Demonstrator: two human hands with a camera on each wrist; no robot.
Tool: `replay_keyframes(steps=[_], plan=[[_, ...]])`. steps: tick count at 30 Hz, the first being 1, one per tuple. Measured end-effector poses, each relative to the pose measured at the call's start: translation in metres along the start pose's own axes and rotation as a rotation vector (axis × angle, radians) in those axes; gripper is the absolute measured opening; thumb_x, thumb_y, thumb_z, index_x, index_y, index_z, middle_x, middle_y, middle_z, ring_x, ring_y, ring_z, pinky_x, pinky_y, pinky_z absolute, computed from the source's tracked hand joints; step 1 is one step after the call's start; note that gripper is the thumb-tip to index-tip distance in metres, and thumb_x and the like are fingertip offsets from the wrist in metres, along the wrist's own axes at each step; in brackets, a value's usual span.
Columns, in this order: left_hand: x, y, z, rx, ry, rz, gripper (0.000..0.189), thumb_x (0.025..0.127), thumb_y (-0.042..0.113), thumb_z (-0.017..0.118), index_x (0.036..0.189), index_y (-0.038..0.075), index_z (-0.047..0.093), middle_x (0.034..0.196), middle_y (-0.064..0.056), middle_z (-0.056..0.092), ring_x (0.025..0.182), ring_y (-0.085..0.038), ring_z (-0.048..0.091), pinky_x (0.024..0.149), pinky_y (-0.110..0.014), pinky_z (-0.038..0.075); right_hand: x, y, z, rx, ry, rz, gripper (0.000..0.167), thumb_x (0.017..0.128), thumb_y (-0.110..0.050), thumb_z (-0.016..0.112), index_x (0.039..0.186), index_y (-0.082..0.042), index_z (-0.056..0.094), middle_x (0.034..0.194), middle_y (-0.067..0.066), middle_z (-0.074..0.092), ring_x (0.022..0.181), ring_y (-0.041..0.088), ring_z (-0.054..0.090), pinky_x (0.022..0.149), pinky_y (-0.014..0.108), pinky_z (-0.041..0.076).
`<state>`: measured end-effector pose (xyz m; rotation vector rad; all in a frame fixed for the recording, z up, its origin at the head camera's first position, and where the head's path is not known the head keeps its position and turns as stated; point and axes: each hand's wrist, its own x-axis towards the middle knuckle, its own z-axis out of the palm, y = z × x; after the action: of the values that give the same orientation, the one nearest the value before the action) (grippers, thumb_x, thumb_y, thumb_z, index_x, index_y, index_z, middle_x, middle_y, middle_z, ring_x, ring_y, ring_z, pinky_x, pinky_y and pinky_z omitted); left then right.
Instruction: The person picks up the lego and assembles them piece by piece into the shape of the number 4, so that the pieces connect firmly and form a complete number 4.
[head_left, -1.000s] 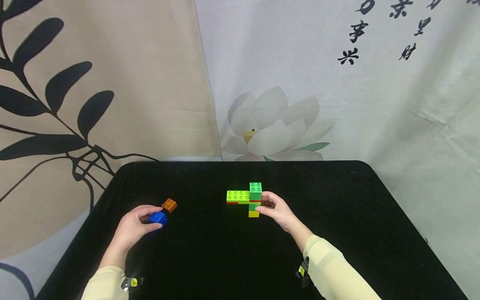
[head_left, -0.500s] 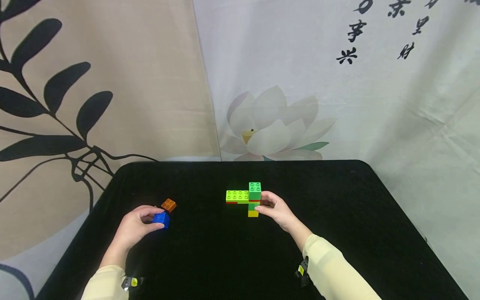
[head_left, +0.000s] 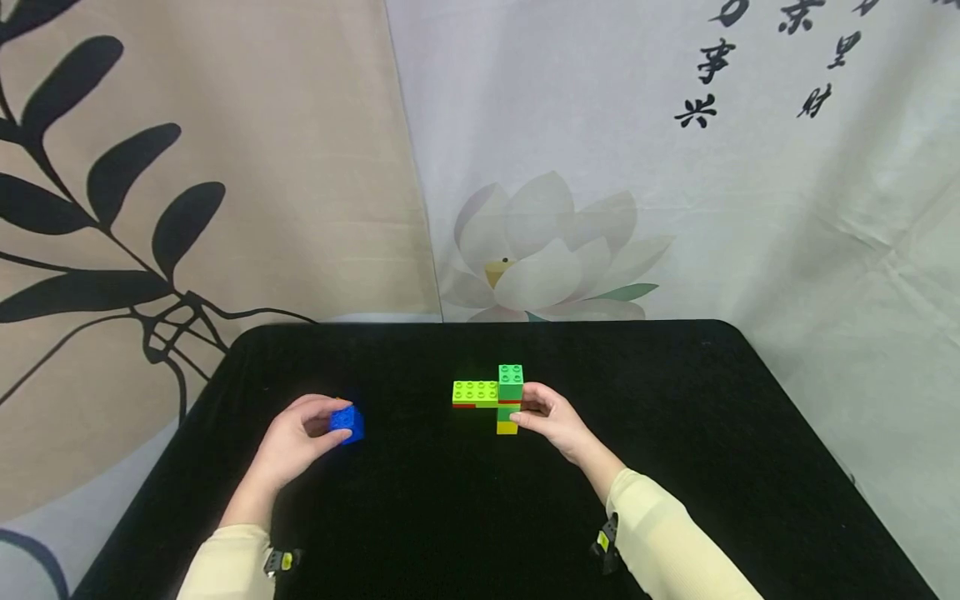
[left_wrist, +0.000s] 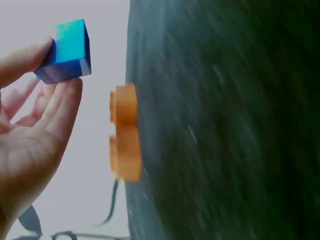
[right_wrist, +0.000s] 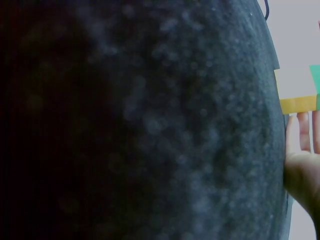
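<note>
Between thumb and fingers my left hand (head_left: pixel 294 437) pinches a blue toy brick (head_left: pixel 347 424). In the left wrist view, the blue brick (left_wrist: pixel 69 52) hangs off the tabletop, and an orange brick piece (left_wrist: pixel 128 135) sits on the black cloth beyond it. The head view hides nearly all the orange behind the blue brick and fingers. My right hand (head_left: pixel 558 423) grips the right side of a small brick build. This build has a green studded brick (head_left: pixel 511 382) on top, a lime brick (head_left: pixel 476 392) jutting left, thin red layers, and a yellow brick (head_left: pixel 507 427) at the bottom.
Black cloth covers the table (head_left: pixel 420 517). Behind its far edge hangs a printed curtain (head_left: pixel 315 167) with leaves, a lotus and characters. In the right wrist view, the yellow brick (right_wrist: pixel 298 104) shows at the right edge.
My left hand has carried the blue brick up and to the right, turning it; it now covers the orange piece in the head view. The right hand and the build have stayed put.
</note>
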<state>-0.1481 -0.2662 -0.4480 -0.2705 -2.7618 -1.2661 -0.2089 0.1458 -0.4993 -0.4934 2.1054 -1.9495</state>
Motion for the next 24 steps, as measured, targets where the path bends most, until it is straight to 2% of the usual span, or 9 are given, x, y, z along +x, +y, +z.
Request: replay_keyframes(steps=[7,15,19,24], plan=[[0.019,0.037,0.021,-0.098,-0.016,0.048,0.034,0.092,0.024,0.072,0.124,0.011,0.065,0.124,-0.010,0.059,0.112,-0.031,0.061,0.097,-0.048,0.049,-0.001,0.000,-0.001,0.000,0.000,-0.005,0.042,0.091,-0.006,0.070,0.130,0.002,0.054,0.123,0.015,0.063,0.110,0.026,0.058,0.092,0.031,0.051],[0.043,0.084,0.044,-0.152,0.016,0.111,0.036,0.090,0.018,0.075,0.125,0.012,0.067,0.125,-0.009,0.059,0.112,-0.029,0.061,0.098,-0.047,0.050,-0.001,-0.001,0.000,-0.001,-0.001,-0.007,0.041,0.092,-0.006,0.070,0.129,0.002,0.055,0.123,0.015,0.063,0.110,0.027,0.058,0.092,0.032,0.051],[0.052,0.099,0.053,-0.161,0.010,0.145,0.035,0.090,0.018,0.075,0.124,0.012,0.067,0.123,-0.008,0.060,0.109,-0.027,0.062,0.096,-0.046,0.051,-0.001,-0.002,0.000,0.006,-0.004,-0.003,0.042,0.092,-0.005,0.069,0.130,0.003,0.054,0.123,0.017,0.062,0.111,0.029,0.057,0.093,0.032,0.050],[0.061,0.110,0.063,-0.158,-0.015,0.193,0.034,0.090,0.017,0.075,0.122,0.011,0.068,0.121,-0.007,0.060,0.104,-0.023,0.063,0.094,-0.043,0.052,-0.002,-0.004,0.001,0.016,-0.008,-0.006,0.040,0.093,-0.004,0.068,0.130,0.003,0.054,0.124,0.018,0.062,0.112,0.029,0.057,0.093,0.033,0.050]])
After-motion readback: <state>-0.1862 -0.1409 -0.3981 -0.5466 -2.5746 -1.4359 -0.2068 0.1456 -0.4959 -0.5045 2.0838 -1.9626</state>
